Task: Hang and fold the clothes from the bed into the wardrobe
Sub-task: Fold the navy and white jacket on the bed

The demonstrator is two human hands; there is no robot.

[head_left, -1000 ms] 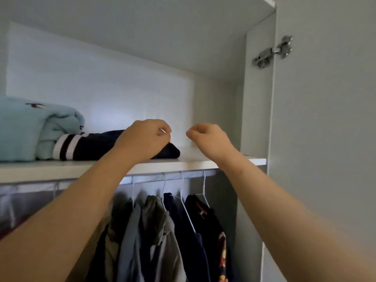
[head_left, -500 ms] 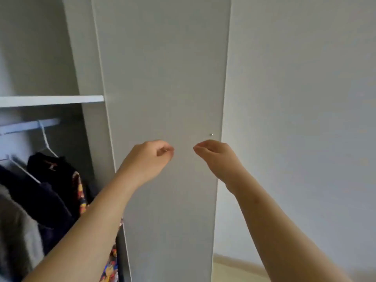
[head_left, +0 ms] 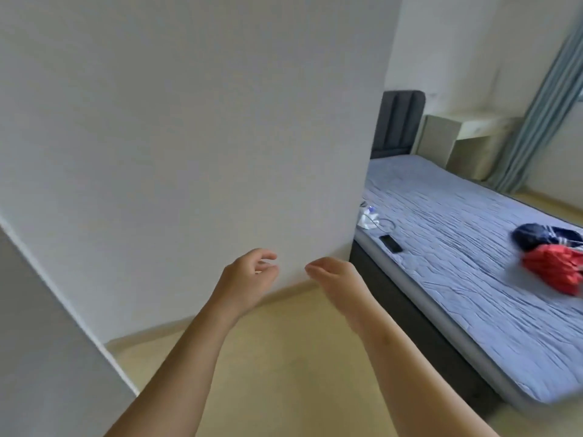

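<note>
Hands fill the middle of the head view: the left hand (head_left: 249,280) and the right hand (head_left: 336,280) hang side by side, apart from each other, before a pale wall (head_left: 189,121). Both have their fingers (head_left: 266,255) loosely curled and hold nothing. Below them lies a yellowish floor (head_left: 284,357). A grey panel (head_left: 47,357) cuts across the lower left corner; whether it belongs to the wardrobe I cannot tell. To the right stands the bed (head_left: 457,263), with a blue-grey sheet and a dark headboard (head_left: 399,121). On it, toward the right edge of the view, a red garment (head_left: 558,272) lies touching a dark blue garment (head_left: 542,236) with white stripes. A black phone (head_left: 390,243) rests at the bed's near edge, near a white bundle (head_left: 367,217) with a cable. A pale curtain (head_left: 542,105) hangs beyond the bed
</note>
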